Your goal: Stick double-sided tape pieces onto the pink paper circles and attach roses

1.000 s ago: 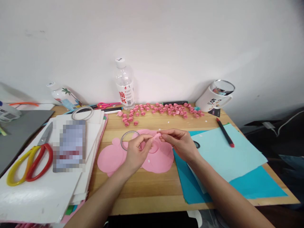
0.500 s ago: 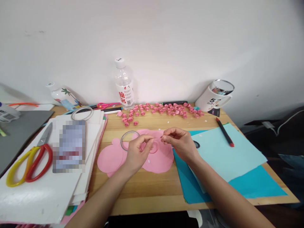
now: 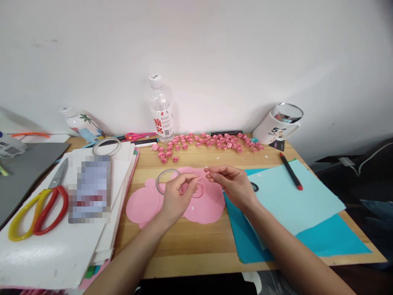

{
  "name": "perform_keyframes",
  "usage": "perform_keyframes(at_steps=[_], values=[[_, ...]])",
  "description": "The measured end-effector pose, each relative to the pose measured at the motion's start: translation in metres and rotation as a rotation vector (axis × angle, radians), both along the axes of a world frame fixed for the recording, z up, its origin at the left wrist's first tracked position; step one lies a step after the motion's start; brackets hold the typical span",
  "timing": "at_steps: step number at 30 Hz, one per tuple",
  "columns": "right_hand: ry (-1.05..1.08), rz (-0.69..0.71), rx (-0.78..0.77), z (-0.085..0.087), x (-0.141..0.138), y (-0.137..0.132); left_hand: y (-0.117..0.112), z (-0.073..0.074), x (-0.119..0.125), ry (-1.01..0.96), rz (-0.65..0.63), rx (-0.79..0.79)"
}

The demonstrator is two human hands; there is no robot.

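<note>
My left hand (image 3: 178,198) pinches thumb and forefinger together at the edge of a curled strip of pink paper (image 3: 200,191), which loops below the fingertips. Close by on the right, my right hand (image 3: 231,185) is also pinched, its fingertips slightly higher. A tiny pale bit shows at those fingertips, too small to name. Under both hands lie overlapping round sheets of pink paper (image 3: 204,215). A roll of clear tape (image 3: 158,183) rests on them, partly behind my left hand. Toward the wall sit many small rolled pink paper roses (image 3: 219,142).
Left: scissors (image 3: 38,213) and a blurred flat rectangle (image 3: 89,190) on white sheets (image 3: 46,262). Back: a clear bottle (image 3: 161,110) and a white mug (image 3: 274,125). Right: light blue paper (image 3: 294,200) carrying a marker (image 3: 291,171), over darker blue paper (image 3: 334,241).
My right hand's fingertips have shifted slightly left and up, and a pale bit now shows at their tips. My left hand has hardly moved.
</note>
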State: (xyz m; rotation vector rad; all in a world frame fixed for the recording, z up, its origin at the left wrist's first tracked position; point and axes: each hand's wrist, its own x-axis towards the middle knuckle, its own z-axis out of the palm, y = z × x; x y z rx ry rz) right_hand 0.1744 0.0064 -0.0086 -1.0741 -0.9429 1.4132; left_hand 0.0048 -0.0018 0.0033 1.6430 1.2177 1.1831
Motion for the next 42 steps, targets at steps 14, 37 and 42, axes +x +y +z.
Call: perform_keyframes(at_steps=[14, 37, 42], values=[[-0.024, -0.037, 0.033, 0.0057, 0.0000, 0.0005, 0.0004, -0.0010, -0.0009, 0.015, -0.005, 0.021], [-0.049, -0.046, 0.010, 0.0045, 0.0003, 0.0006, 0.0000, 0.0011, -0.0003, -0.014, -0.010, -0.013], [-0.050, -0.046, 0.035, 0.0045, 0.0003, 0.0009, 0.0005, 0.0007, 0.0001, -0.023, -0.017, -0.006]])
